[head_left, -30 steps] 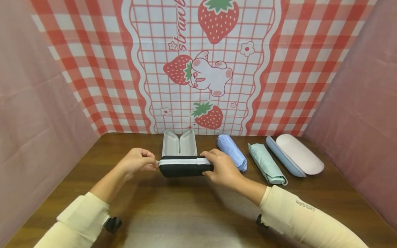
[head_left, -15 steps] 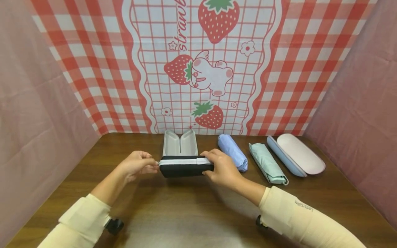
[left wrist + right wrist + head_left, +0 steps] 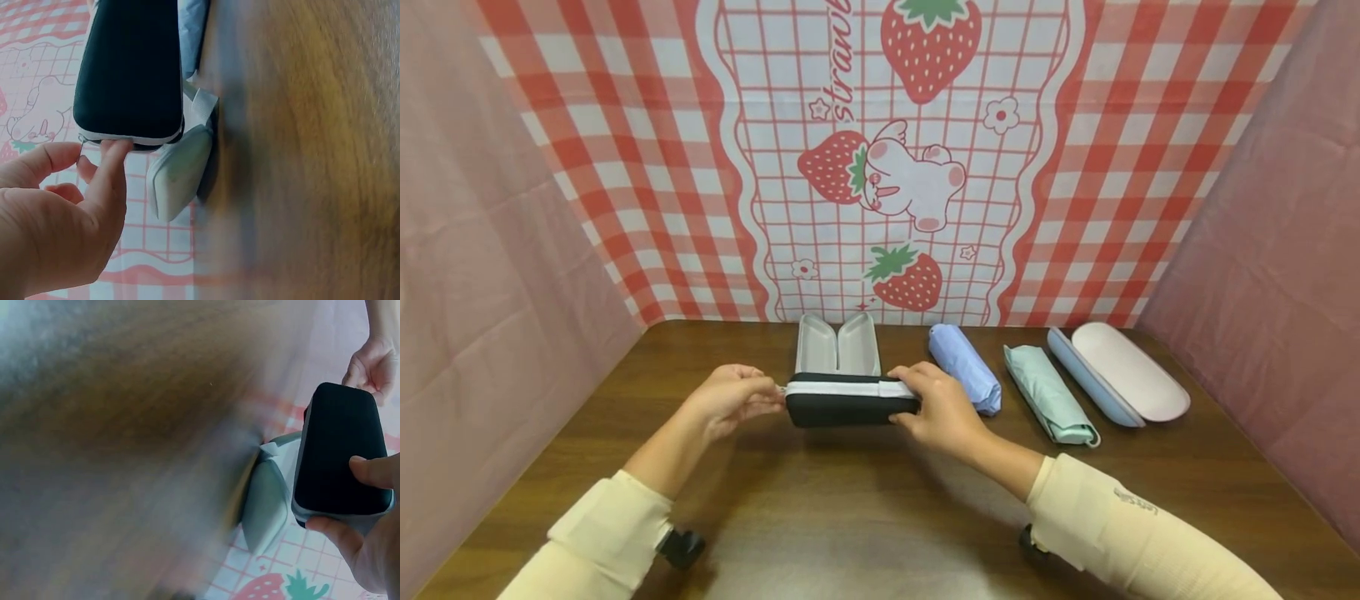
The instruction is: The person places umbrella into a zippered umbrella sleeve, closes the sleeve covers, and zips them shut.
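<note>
Zipper pull (image 3: 82, 141) — hidden by left hand (image 3: 730, 402)

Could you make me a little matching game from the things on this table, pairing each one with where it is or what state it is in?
Things:
1. black case
2. grey case
3. mint green umbrella
4. blue and pink case

Places or states:
A. lies open at the far right
B. held between both hands
C. folded, between the blue umbrella and the blue and pink case
D. lies open just behind the black case

Pairs: 1-B, 2-D, 3-C, 4-A
</note>
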The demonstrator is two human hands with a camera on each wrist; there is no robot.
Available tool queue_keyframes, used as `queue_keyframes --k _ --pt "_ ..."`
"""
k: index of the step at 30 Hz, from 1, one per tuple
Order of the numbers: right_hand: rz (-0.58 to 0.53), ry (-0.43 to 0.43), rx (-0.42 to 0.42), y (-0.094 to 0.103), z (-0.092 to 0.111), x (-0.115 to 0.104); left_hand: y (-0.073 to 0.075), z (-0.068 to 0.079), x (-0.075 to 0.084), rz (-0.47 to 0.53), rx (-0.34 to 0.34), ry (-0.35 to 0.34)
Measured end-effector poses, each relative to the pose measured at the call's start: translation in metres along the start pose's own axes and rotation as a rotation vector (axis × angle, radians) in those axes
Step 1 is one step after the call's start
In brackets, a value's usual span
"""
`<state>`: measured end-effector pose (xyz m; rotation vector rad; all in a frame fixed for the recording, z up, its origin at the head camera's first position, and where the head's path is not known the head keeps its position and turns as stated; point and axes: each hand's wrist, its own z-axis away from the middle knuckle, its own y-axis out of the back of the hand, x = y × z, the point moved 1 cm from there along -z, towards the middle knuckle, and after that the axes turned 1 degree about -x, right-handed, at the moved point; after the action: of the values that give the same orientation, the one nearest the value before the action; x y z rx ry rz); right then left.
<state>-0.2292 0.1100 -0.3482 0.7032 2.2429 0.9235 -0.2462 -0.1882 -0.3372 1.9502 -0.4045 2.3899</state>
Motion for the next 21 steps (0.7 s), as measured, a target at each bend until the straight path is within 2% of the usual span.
queue_keyframes --k 4,8,12,18,21 --pt "-0.051 -0.067 -0.100 -0.002 0.001 0.006 -0.002 -0.001 -0.007 -0.012 0.010 0.003" --pt "-0.175 -0.177 -0.281 -0.004 -0.001 0.016 -0.002 0.001 -0.016 -0.027 0.007 0.025" --pt "-0.399 -0.308 -0.441 -0.004 -0.004 0.025 -0.003 0.002 -0.026 -0.044 -0.018 0.055" --pt "-0.646 -0.445 -0.588 -0.004 -0.010 0.031 -0.001 -0.001 -0.032 -0.060 -0.044 0.068" --pt "-0.770 -0.564 -0.652 -0.004 -0.011 0.034 0.000 -0.002 -0.033 -0.065 -0.073 0.071"
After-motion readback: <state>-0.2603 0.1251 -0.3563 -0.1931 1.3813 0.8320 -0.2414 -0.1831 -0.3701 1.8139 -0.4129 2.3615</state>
